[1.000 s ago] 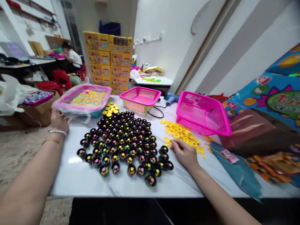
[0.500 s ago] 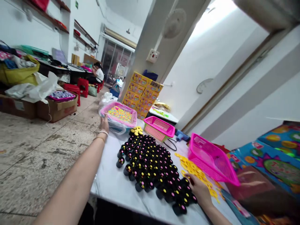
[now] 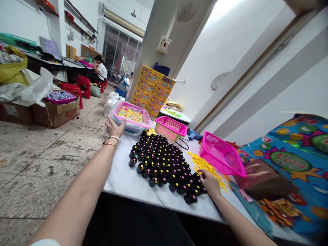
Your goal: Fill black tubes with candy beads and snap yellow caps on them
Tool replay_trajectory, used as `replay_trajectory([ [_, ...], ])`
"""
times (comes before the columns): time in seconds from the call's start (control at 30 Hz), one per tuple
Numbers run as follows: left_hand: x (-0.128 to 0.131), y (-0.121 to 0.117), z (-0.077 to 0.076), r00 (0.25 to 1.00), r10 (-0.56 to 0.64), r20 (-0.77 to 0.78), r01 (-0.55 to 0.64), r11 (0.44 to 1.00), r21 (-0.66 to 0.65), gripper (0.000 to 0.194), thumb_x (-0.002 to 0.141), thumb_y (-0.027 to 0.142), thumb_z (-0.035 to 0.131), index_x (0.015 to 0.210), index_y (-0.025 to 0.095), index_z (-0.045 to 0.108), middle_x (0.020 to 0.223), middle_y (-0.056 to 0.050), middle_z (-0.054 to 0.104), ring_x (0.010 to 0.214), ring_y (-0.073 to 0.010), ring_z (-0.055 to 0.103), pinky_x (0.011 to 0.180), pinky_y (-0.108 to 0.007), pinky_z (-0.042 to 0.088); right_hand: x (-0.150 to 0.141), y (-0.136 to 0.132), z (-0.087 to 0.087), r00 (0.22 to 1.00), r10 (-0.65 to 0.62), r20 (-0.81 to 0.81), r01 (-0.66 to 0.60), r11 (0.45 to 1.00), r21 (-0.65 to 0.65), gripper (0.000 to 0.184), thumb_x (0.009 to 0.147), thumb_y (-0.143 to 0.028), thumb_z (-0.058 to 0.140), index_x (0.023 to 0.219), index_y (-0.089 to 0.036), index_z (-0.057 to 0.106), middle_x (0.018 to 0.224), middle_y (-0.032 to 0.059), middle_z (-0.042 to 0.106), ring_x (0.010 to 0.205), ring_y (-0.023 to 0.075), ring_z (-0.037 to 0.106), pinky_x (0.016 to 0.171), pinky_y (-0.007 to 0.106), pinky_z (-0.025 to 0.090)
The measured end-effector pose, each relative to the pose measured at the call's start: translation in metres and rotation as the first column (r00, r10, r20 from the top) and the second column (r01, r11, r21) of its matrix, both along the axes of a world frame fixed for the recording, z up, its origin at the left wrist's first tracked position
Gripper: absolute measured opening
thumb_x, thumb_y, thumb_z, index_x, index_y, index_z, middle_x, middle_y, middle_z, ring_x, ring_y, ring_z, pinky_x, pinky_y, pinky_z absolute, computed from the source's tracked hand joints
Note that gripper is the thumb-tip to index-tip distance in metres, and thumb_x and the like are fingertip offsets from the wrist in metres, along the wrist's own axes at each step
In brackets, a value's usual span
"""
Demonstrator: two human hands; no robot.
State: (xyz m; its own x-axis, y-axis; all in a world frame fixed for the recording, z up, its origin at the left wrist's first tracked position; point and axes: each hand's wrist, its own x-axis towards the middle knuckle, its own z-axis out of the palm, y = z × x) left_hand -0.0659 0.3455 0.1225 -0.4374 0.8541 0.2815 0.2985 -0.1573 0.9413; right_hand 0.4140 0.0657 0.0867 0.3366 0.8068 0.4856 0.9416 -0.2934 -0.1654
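My left hand point(image 3: 115, 128) is open, fingers spread, at the near left side of a pink basket point(image 3: 146, 119) lined with clear plastic. Small multicoloured beads point(image 3: 130, 114) fill that basket. At the right edge of a dense group of small black cups point(image 3: 164, 160), my right hand point(image 3: 210, 182) has its fingers curled together. What they hold, if anything, is hidden. Most cups show a pink or yellow dot on top. Yellow plastic pieces point(image 3: 205, 164) lie in a heap just beyond the right hand. Several round yellow pieces point(image 3: 149, 132) sit at the far end of the cups.
A pink-and-green basket point(image 3: 171, 127) and a larger pink basket point(image 3: 222, 153) stand along the table's far side, a blue tool point(image 3: 194, 134) between them. Yellow boxes point(image 3: 151, 91) are stacked behind. Colourful blue cartons point(image 3: 289, 160) stand right. Far left, a person point(image 3: 100, 71) sits at a bench.
The view has shifted, showing more of the table's near edge. My left hand's fingers have spread at the bead basket. The right hand stays by the cups' right edge.
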Motion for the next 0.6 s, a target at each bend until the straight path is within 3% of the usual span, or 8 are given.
replay_trajectory([
  [0.1, 0.002, -0.010, 0.000, 0.993, 0.010, -0.115, 0.003, 0.994, 0.111, 0.104, 0.071, 0.051, 0.072, 0.152, 0.015, 0.018, 0.154, -0.022, 0.012, 0.145, -0.0379, 0.016, 0.119, -0.049, 0.019, -0.002, 0.000, 0.001, 1.000, 0.005, -0.014, -0.005, 1.000, 0.004, 0.036, 0.071, -0.048, 0.048, 0.080, -0.019, 0.068, 0.062, 0.0043, 0.065, 0.059, 0.0220, 0.062, 0.061, 0.033, 0.044],
  [0.2, 0.006, -0.014, -0.002, 0.946, -0.066, -0.318, 0.153, 0.954, 0.258, 0.079, 0.072, 0.042, 0.074, 0.143, 0.026, 0.043, 0.158, -0.009, -0.004, 0.148, -0.0380, 0.012, 0.120, -0.045, 0.020, -0.004, -0.001, 0.002, 1.000, 0.012, -0.024, -0.012, 1.000, 0.014, 0.037, 0.073, -0.048, 0.048, 0.081, -0.019, 0.069, 0.063, 0.0042, 0.065, 0.059, 0.0214, 0.062, 0.061, 0.033, 0.044],
  [0.33, 0.006, -0.010, -0.005, 0.913, -0.193, -0.359, 0.274, 0.943, 0.190, 0.054, 0.077, 0.038, 0.070, 0.129, 0.029, 0.059, 0.159, 0.001, -0.020, 0.145, -0.0393, 0.022, 0.118, -0.042, 0.028, -0.005, -0.003, 0.001, 0.999, 0.032, -0.039, -0.031, 0.999, 0.023, 0.037, 0.076, -0.048, 0.047, 0.084, -0.019, 0.069, 0.064, 0.0036, 0.064, 0.060, 0.0199, 0.061, 0.062, 0.031, 0.045],
  [0.43, 0.004, -0.003, 0.000, 0.936, -0.238, -0.261, 0.289, 0.940, 0.180, 0.047, 0.081, 0.036, 0.067, 0.126, 0.021, 0.062, 0.161, -0.005, -0.016, 0.144, -0.0408, 0.025, 0.118, -0.044, 0.027, -0.005, -0.004, 0.000, 0.997, 0.055, -0.052, -0.053, 0.998, 0.029, 0.035, 0.079, -0.047, 0.048, 0.085, -0.019, 0.069, 0.068, 0.0041, 0.065, 0.063, 0.0196, 0.062, 0.064, 0.031, 0.045],
  [0.6, 0.003, 0.011, 0.010, 0.962, -0.203, -0.182, 0.235, 0.957, 0.170, 0.039, 0.083, 0.033, 0.066, 0.116, 0.013, 0.065, 0.161, -0.011, 0.007, 0.149, -0.0353, 0.007, 0.121, -0.041, 0.017, -0.004, -0.006, 0.000, 0.997, 0.072, -0.038, -0.071, 0.997, 0.020, 0.035, 0.079, -0.048, 0.050, 0.083, -0.020, 0.069, 0.068, 0.0041, 0.065, 0.060, 0.0193, 0.062, 0.060, 0.031, 0.044],
])
